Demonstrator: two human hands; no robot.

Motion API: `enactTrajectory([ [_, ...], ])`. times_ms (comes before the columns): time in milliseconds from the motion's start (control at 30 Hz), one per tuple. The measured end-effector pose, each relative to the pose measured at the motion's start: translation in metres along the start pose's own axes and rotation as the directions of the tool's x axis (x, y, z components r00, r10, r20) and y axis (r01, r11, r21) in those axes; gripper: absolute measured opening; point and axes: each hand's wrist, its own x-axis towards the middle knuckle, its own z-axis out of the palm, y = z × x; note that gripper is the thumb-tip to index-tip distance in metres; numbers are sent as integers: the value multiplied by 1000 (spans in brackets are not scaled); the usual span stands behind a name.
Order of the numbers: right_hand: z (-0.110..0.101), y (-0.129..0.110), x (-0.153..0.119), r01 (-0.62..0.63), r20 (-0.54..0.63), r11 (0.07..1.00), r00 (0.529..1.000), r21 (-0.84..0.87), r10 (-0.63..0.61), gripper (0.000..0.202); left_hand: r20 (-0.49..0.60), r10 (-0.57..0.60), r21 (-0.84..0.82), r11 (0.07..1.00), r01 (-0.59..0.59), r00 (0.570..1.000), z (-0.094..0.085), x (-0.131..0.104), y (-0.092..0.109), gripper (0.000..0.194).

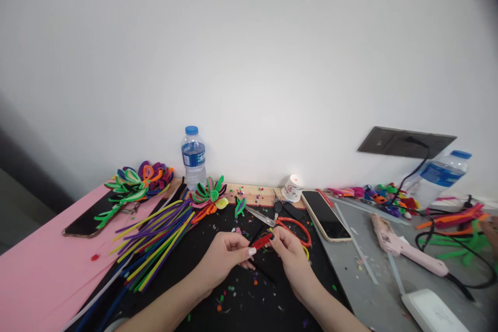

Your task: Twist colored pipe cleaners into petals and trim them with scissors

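Note:
Between both hands is a short red piece point(262, 241), seemingly folded pipe cleaner, held roughly level above the black mat point(233, 316). My left hand point(229, 259) pinches its left end between thumb and fingers. At the other end, my right hand point(291, 254) grips it with thumb and forefinger. A dark strand, perhaps a black pipe cleaner, passes by the left fingertips; whether it is joined to the red piece I cannot tell. Just behind the hands lie orange-handled scissors point(298, 231), blades apart. A small green pipe-cleaner piece point(240, 206) rests beyond them.
Loose pipe cleaners point(155, 249) and a pipe-cleaner flower point(210, 192) lie left, near a water bottle point(193, 161). A paper cup point(292, 189) stands by the wall. Rightward are a phone point(327, 216), a pink glue gun point(412, 257) with its cord, and another person's hand point(490, 231).

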Motion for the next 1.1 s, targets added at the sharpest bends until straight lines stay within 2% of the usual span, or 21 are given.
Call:
enactTrajectory([
  [100, -3, -1, 1, 20, 42, 998, 999, -58, -18, 31, -4, -4, -8, 1000, 4, 1000, -2, 0, -1, 27],
  [167, -4, 0, 3, -12, 76, 997, 997, -75, 17, 28, -3, -7, -14, 1000, 7, 1000, -4, 1, -3, 26],
  [267, -4, 0, 4, -87, 91, 996, 992, -8, 87, 17, -1, -4, -9, 1000, 4, 1000, -5, 2, -6, 26],
  [367, -1, -3, 4, -113, 124, 991, 987, 76, 103, 16, -4, -10, 2, 1000, 10, 1000, -6, 3, -8, 25],
  [533, 0, -7, 3, -139, 160, 987, 979, 76, 126, 14, 16, 11, 16, 1000, -12, 1000, -7, 4, -11, 21],
  [833, -5, 11, 5, -82, 165, 997, 983, -15, 83, 25, 20, 37, 35, 999, -38, 999, -6, 3, -12, 19],
  [1100, -6, 5, 2, -44, 155, 998, 987, 38, 38, 29, 14, 93, -32, 995, -93, 996, -4, 1, -6, 14],
])
